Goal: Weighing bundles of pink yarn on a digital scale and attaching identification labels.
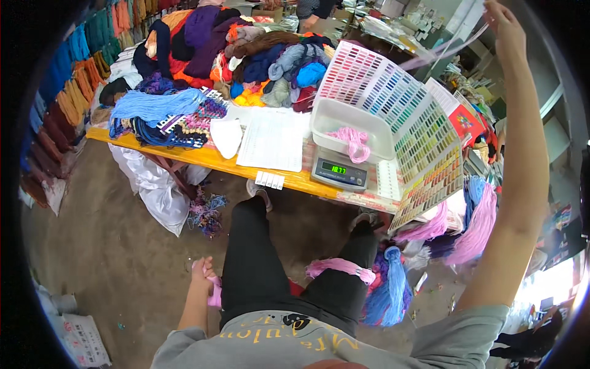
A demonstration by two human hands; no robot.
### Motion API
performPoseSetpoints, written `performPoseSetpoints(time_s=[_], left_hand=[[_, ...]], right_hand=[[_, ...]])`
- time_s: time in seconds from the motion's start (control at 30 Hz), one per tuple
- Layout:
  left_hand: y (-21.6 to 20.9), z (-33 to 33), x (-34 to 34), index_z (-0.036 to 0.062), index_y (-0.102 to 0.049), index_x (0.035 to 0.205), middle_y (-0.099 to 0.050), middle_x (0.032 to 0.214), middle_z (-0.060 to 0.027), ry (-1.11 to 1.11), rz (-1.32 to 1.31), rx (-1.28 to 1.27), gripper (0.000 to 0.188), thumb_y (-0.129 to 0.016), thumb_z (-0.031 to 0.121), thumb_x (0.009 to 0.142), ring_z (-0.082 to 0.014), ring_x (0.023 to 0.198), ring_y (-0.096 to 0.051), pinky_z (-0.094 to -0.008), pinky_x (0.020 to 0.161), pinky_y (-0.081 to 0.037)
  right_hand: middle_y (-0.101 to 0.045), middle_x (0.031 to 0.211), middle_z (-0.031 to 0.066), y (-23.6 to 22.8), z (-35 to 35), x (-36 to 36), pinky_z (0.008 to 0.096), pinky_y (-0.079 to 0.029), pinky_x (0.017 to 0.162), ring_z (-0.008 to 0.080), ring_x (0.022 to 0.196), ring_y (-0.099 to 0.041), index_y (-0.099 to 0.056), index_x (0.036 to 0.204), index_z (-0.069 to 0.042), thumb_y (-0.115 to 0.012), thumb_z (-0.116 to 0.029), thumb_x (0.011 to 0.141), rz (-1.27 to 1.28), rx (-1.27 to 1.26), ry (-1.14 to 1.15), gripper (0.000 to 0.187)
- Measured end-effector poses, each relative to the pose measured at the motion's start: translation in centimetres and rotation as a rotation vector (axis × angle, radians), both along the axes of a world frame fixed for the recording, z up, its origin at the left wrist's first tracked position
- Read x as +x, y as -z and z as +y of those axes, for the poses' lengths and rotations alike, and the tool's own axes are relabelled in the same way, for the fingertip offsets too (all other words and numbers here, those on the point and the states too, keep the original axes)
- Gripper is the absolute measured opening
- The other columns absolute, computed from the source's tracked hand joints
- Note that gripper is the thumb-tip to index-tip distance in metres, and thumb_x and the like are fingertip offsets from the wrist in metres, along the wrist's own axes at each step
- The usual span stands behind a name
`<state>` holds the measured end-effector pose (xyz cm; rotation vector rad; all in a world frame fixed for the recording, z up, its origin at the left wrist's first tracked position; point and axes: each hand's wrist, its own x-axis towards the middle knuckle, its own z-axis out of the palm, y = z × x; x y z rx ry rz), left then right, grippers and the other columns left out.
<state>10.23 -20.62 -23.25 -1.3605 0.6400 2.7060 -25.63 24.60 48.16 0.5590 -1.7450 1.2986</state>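
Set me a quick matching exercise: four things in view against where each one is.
1. Left hand
2. Right hand
3. Translucent plastic tub
4. Colour-sample chart

A. On the digital scale
B. Raised at the picture's upper right
C. Low, outside the left thigh, holding pink yarn
D. Unfolded at the right end of the table

Pairs: 1-C, 2-B, 3-A, 4-D.

The light is moderately bright over the table [212, 161], but the floor [301, 222] under it lies in darker shade, a white glare [550, 286] washes out the lower right side, small far details look unsharp, and straight lines bend near the black rim.
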Motion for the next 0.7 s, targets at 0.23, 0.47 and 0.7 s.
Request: performPoseSetpoints(time_s=[0.23,0.47,0.7], left_hand=[[-11.2,4.1,-3.8,0.0028,-0.058,0.111,-0.054,0.062,-0.0021,0.162,0.390,0.039,0.036,-0.048,0.032,0.093,-0.0029,0.035,-0.030,-0.0171,0.036,-0.026],[-14.7,6.8,-4.4,0.0019,-0.058,0.111,-0.056,0.067,-0.0053,0.223,0.540,0.010,0.036,-0.048,0.032,0.093,-0.0055,0.040,-0.036,-0.0200,0.043,-0.038],[-18.6,9.7,-5.7,0.0106,-0.041,0.134,-0.060,0.105,-0.0136,0.276,0.677,0.172,0.044,-0.045,0.029,0.094,-0.0175,0.072,-0.054,-0.0257,0.053,-0.051]], right_hand=[[-0.064,0.096,-0.0005,16.4,1.2,-6.6,0.0250,-0.043,0.080,0.0119,0.088,-0.057,-0.064,0.105,-0.006,-0.059,-0.015,0.084,-0.284,0.425,-0.118,0.023],[-0.063,0.086,0.0091,38.7,1.4,2.8,0.0398,-0.047,0.064,0.0295,0.072,-0.061,-0.066,0.084,-0.010,-0.057,-0.010,0.080,-0.121,1.091,0.198,0.009],[-0.061,0.081,0.0067,42.0,-1.4,9.0,0.0274,-0.045,0.060,0.0187,0.061,-0.056,-0.065,0.088,-0.001,-0.061,-0.010,0.084,-0.358,0.376,0.024,0.010]])
